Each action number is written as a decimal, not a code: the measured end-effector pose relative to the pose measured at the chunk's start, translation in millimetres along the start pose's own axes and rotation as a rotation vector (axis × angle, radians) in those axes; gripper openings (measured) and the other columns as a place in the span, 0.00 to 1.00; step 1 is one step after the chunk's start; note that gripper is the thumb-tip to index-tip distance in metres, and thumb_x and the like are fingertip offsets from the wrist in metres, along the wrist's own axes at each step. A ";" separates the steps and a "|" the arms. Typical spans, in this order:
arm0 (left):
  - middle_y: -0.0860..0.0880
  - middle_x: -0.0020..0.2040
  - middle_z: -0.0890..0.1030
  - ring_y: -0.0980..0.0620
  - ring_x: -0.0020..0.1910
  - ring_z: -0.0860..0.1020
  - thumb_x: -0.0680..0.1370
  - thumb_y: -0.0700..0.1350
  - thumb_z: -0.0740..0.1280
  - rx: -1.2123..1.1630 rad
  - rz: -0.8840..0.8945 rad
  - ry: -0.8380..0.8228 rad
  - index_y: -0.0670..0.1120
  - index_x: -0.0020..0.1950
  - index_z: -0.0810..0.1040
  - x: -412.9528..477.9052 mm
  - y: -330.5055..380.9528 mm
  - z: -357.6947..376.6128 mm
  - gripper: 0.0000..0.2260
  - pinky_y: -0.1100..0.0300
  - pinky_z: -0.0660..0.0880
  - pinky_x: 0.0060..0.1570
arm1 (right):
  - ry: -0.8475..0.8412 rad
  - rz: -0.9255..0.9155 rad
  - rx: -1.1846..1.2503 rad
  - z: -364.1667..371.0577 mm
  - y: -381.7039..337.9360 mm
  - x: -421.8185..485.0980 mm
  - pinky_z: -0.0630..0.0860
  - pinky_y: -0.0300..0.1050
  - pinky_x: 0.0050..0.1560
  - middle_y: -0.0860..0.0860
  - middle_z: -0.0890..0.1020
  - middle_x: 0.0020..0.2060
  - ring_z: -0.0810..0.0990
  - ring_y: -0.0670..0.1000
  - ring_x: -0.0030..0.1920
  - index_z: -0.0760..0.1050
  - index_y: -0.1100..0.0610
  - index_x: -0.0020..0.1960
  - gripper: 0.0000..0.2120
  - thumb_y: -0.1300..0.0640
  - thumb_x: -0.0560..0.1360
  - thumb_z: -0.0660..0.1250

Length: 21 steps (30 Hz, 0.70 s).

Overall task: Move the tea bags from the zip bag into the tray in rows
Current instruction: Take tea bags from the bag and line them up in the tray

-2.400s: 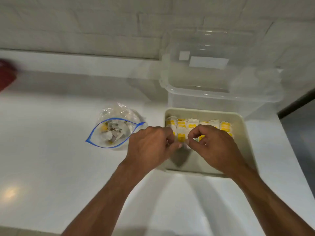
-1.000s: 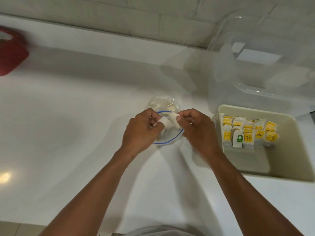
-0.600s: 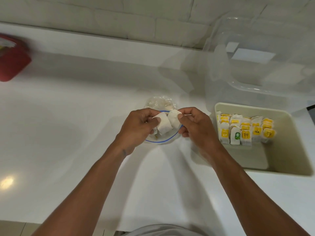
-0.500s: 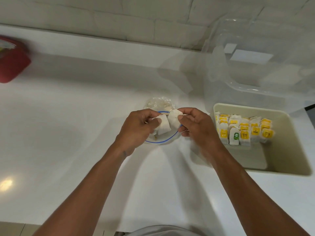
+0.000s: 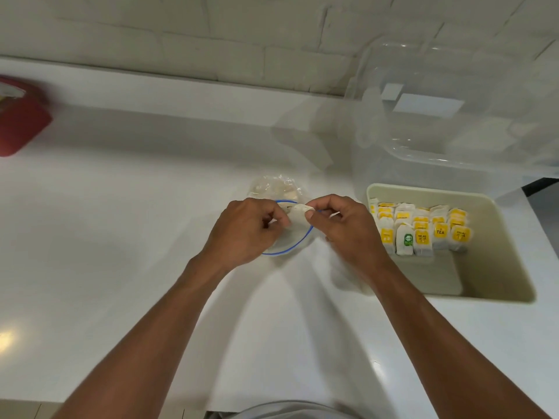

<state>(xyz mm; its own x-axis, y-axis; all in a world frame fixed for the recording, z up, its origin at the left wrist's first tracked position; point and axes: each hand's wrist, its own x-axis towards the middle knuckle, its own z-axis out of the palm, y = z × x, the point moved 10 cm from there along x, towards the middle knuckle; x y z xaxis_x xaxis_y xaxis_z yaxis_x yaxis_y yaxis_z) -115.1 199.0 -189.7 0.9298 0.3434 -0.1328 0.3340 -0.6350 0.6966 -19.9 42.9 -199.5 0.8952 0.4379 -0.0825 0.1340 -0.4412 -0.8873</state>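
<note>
A clear zip bag [image 5: 279,189] with a blue rim lies open on the white counter, a few tea bags still inside. Both hands hover over its mouth. My right hand [image 5: 348,228] pinches a white tea bag [image 5: 301,217] by its top corner. My left hand [image 5: 245,229] has its fingers curled at the same tea bag's left side; whether it holds a second one is hidden. To the right, the cream tray [image 5: 508,258] holds rows of tea bags [image 5: 423,231] with yellow tags and one green tag along its far side.
A large clear plastic bin [image 5: 453,122] stands behind the tray against the white brick wall. A red container [image 5: 18,122] sits at the far left. The counter's front edge runs just below my forearms.
My hands left the tray and moved left to the zip bag. They lifted tea bags out of it, and now they have drawn closer together over the bag's mouth.
</note>
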 end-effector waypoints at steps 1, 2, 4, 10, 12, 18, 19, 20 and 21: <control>0.57 0.31 0.77 0.58 0.35 0.76 0.74 0.42 0.68 -0.009 -0.015 0.004 0.57 0.49 0.84 -0.4 -0.4 -0.7 0.11 0.69 0.68 0.33 | 0.005 -0.011 -0.010 -1.7 -1.1 -0.6 0.72 0.41 0.41 0.43 0.76 0.35 0.75 0.44 0.36 0.83 0.45 0.45 0.03 0.52 0.72 0.73; 0.58 0.33 0.79 0.58 0.38 0.78 0.73 0.41 0.68 -0.007 -0.020 0.002 0.57 0.51 0.85 -0.7 -0.1 -0.4 0.13 0.71 0.70 0.35 | -0.001 -0.014 -0.002 -2.2 -1.1 -1.2 0.69 0.39 0.39 0.43 0.73 0.32 0.72 0.44 0.33 0.84 0.46 0.45 0.03 0.53 0.73 0.73; 0.58 0.37 0.82 0.57 0.42 0.80 0.72 0.40 0.66 0.022 0.003 -0.010 0.58 0.54 0.84 -2.3 2.9 1.5 0.17 0.64 0.77 0.43 | -0.026 -0.013 0.025 -1.8 -1.3 -2.7 0.65 0.37 0.34 0.43 0.71 0.28 0.68 0.43 0.30 0.84 0.48 0.45 0.03 0.55 0.73 0.73; 0.57 0.45 0.83 0.50 0.45 0.80 0.76 0.50 0.66 0.362 0.068 0.136 0.61 0.49 0.83 -7.0 14.0 -9.8 0.08 0.57 0.75 0.39 | 0.012 -0.057 -0.084 -10.4 -4.8 -4.5 0.69 0.32 0.41 0.45 0.80 0.43 0.77 0.41 0.38 0.83 0.46 0.46 0.04 0.54 0.73 0.73; 0.57 0.44 0.81 0.51 0.43 0.79 0.76 0.52 0.67 0.371 0.105 0.187 0.60 0.47 0.83 -8.2 20.4 -16.2 0.06 0.59 0.71 0.35 | 0.004 -0.051 -0.075 -13.5 -4.1 -4.9 0.69 0.34 0.40 0.43 0.81 0.42 0.76 0.41 0.35 0.83 0.46 0.46 0.03 0.54 0.73 0.73; 0.60 0.51 0.76 0.55 0.52 0.74 0.78 0.55 0.67 0.361 0.208 0.128 0.63 0.50 0.81 -4.0 42.2 -10.8 0.04 0.60 0.68 0.39 | -0.035 -0.085 -0.025 -32.1 -9.9 -13.7 0.73 0.39 0.38 0.40 0.81 0.33 0.77 0.42 0.32 0.83 0.50 0.46 0.02 0.56 0.74 0.73; 0.61 0.48 0.77 0.55 0.52 0.74 0.78 0.56 0.65 0.374 0.219 0.116 0.63 0.50 0.80 -3.0 47.1 -7.9 0.04 0.59 0.69 0.39 | -0.037 -0.094 -0.031 -36.8 -10.6 -15.8 0.73 0.40 0.38 0.41 0.81 0.33 0.77 0.43 0.33 0.83 0.50 0.46 0.02 0.56 0.74 0.73; 0.61 0.46 0.79 0.55 0.50 0.74 0.79 0.56 0.64 0.377 0.222 0.100 0.63 0.49 0.79 -1.8 51.4 -4.4 0.05 0.58 0.70 0.39 | -0.038 -0.103 -0.033 -42.3 -10.9 -18.1 0.73 0.40 0.38 0.41 0.80 0.33 0.76 0.43 0.33 0.83 0.50 0.46 0.02 0.56 0.74 0.73; 0.61 0.44 0.80 0.54 0.48 0.75 0.79 0.56 0.63 0.370 0.224 0.085 0.62 0.50 0.79 -0.9 56.1 -1.0 0.05 0.58 0.72 0.39 | -0.035 -0.116 -0.041 -49.0 -10.9 -20.6 0.73 0.39 0.38 0.40 0.80 0.32 0.76 0.43 0.32 0.83 0.50 0.46 0.02 0.56 0.74 0.73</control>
<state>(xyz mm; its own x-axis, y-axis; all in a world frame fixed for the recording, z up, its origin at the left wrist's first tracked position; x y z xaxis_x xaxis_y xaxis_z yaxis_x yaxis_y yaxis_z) -97.4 163.7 -149.8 0.9747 0.2149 0.0622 0.1728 -0.9000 0.4002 -19.0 0.3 -165.9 0.8572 0.5150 0.0030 0.2540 -0.4177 -0.8724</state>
